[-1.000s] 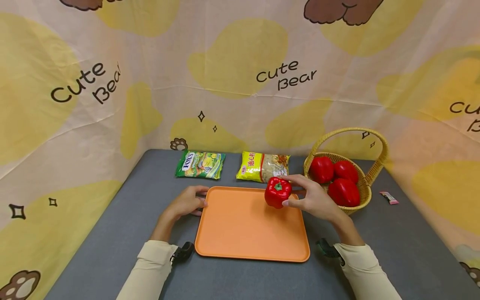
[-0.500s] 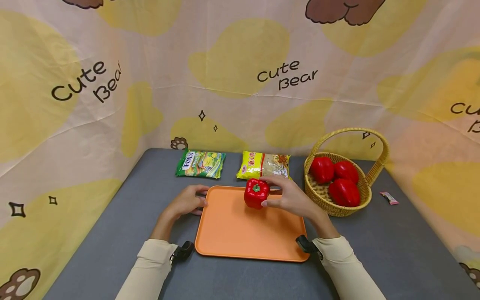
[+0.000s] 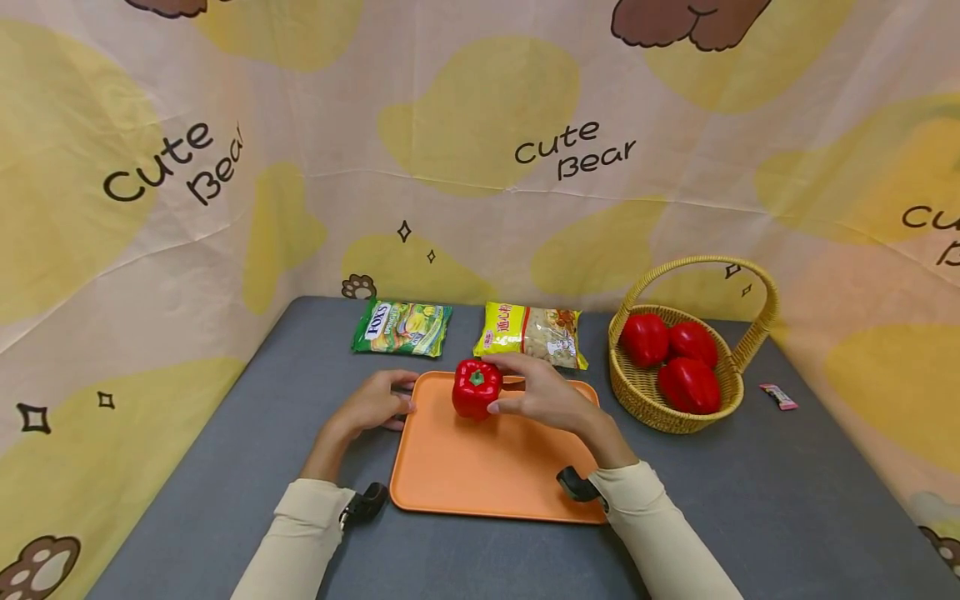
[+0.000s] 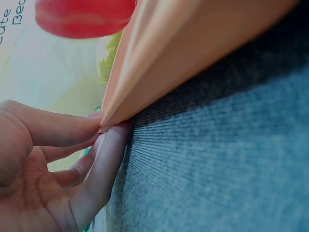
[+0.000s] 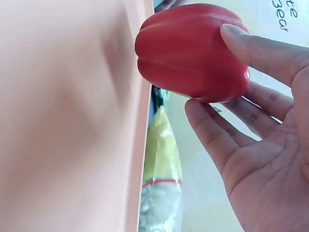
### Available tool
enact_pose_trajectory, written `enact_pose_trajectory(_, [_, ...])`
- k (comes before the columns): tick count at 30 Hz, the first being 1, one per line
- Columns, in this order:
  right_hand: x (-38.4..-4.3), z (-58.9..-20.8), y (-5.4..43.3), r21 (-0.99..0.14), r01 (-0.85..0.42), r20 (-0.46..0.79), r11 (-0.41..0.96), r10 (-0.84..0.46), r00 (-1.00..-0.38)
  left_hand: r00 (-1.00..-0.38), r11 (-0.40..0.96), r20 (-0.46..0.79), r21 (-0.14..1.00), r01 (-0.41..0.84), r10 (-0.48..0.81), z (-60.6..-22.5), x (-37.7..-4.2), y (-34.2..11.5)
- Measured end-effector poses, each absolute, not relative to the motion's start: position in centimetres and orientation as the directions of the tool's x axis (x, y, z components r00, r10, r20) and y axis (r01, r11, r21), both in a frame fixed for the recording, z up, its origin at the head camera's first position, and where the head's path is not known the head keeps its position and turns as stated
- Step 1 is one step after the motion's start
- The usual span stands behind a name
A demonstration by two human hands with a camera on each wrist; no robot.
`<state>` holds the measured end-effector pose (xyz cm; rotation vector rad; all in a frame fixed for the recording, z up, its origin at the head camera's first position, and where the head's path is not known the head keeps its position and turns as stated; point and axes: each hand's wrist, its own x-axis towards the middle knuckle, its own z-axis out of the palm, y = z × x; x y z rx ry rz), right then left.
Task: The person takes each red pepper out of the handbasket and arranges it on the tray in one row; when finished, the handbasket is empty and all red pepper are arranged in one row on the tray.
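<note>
A red bell pepper [image 3: 476,392] with a green stem is gripped by my right hand [image 3: 546,396], thumb on one side and fingers on the other. The right wrist view shows the pepper [image 5: 190,50] held above the orange tray [image 3: 498,475], apart from its surface. At the tray's far left corner, my left hand [image 3: 375,403] pinches the rim between thumb and fingers. That pinch is plain in the left wrist view, where the hand [image 4: 63,159] meets the tray edge [image 4: 159,63].
A wicker basket [image 3: 651,414] holding several red peppers [image 3: 688,385] stands right of the tray. Behind the tray lie a green FOX'S candy bag [image 3: 405,328] and a yellow pasta bag [image 3: 528,333]. One small pink wrapped sweet [image 3: 778,396] lies at the far right.
My right hand has carried the pepper leftward over the tray, from its right side toward the far left part. The left hand has stayed at the rim.
</note>
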<state>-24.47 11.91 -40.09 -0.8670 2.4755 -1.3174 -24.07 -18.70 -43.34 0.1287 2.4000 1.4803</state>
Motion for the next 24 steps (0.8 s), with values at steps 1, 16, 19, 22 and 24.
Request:
enact_pose_trajectory(1, [-24.5, -40.1, 11.7, -0.808, -0.403, 0.089, 0.43, -0.588, -0.804, -0.945, 0.458, -0.219, 0.885, -0.088, 0.241, -43.4, -24.1, -18.7])
enact_pose_trajectory(16, [-25.1, -40.8, 8.9, -0.8, -0.408, 0.074, 0.44, -0.603, -0.794, -0.946, 0.456, -0.225, 0.884, -0.098, 0.234, -43.5, -24.1, -18.6])
enact_pose_trajectory(19, [-25.2, -40.9, 8.3, -0.803, -0.409, 0.07, 0.434, -0.612, -0.788, -0.946, 0.461, -0.225, 0.882, -0.097, 0.232, -43.6, -24.1, -18.7])
enact_pose_trajectory(22, [-25.2, -41.0, 7.9, -0.804, -0.409, 0.07, 0.432, -0.614, -0.786, -0.947, 0.458, -0.223, 0.884, -0.095, 0.233, -43.6, -24.1, -18.7])
enact_pose_trajectory(24, [-25.3, -41.1, 7.7, -0.809, -0.413, 0.079, 0.418, -0.619, -0.782, -0.946, 0.452, -0.221, 0.887, -0.095, 0.235, -43.6, -24.1, -18.7])
